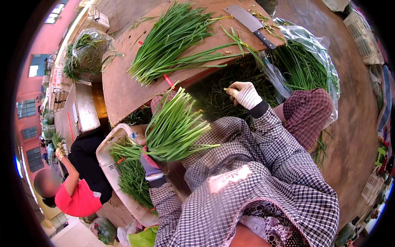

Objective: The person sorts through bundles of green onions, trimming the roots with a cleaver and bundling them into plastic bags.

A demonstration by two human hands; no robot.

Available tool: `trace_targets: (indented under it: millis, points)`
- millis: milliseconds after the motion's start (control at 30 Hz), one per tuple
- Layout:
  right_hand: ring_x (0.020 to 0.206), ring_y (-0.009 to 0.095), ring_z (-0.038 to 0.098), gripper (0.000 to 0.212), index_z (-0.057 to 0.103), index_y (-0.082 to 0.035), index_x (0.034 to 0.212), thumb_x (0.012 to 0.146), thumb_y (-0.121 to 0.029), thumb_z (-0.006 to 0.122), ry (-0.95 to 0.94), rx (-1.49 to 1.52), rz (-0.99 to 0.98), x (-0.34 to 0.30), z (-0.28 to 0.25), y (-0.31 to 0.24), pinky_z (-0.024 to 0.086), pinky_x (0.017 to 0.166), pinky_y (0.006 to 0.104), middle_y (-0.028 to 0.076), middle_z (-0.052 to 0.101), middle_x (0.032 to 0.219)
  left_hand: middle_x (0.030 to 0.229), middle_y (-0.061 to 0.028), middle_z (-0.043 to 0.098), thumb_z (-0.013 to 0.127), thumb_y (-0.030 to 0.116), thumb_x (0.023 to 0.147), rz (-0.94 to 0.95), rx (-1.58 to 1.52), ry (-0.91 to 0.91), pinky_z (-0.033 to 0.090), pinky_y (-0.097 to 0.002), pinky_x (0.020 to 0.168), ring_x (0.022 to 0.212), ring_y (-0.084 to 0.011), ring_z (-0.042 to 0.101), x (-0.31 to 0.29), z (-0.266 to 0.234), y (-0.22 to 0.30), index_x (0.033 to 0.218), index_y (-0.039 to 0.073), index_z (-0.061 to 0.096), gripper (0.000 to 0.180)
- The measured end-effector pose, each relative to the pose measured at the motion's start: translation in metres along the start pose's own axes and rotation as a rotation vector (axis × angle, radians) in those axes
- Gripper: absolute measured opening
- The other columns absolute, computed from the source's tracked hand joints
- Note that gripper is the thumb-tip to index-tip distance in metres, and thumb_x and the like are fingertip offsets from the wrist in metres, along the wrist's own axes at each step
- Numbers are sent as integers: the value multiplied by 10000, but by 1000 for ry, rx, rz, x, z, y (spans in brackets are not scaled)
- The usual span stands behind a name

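Step in hand, as judged from the layout: hand-dressing of a bunch of green stalks (177,127), with unwanted pieces picked out. Position of bunch: raised above the near left edge of the wooden board (117,82), beside the basket (108,150). Left hand (151,161), gloved, grips the bunch at its near left side; its fingers appear closed around the stalks, but leaves hide their exact placement. Right hand (244,94), in a striped glove, is well apart from the bunch, to its far right; thumb and fingertips are pressed together, apparently pinching a small pale piece (226,89).

Supply: a loose pile of stalks (175,39) lies on the board, left of a cleaver (249,20). Tied bundles (133,181) occupy the basket.

Next move, by inference: release the pale piece clear of the bunch, return the right hand to the stalks, and maintain the left grip firmly without crushing the leaves.
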State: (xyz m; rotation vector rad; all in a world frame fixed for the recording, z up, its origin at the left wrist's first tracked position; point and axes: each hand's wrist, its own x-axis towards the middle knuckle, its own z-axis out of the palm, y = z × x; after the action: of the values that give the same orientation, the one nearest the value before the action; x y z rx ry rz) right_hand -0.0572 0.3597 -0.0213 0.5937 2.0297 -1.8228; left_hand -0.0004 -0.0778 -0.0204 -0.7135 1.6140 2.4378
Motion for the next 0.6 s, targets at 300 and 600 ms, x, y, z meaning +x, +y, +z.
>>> trace_targets:
  millis: [300,600]
  points:
    - [636,254,609,107,706,-45,820,724,-91,715,-27,-244,-843,-4,78,-73,492,601,339,109,617,708,1086,-104,619,376,252,972,90,175,-40,549,-340,816,935,-211,629,1,9,5,1199,53,524,336]
    - [663,310,634,179,665,-39,729,774,-212,686,561,-650,-636,16,-42,8,505,600,388,160,629,704,1161,-128,604,413,266,951,-27,-21,-63,531,-398,868,1002,-272,617,-8,23,14,1228,73,508,351]
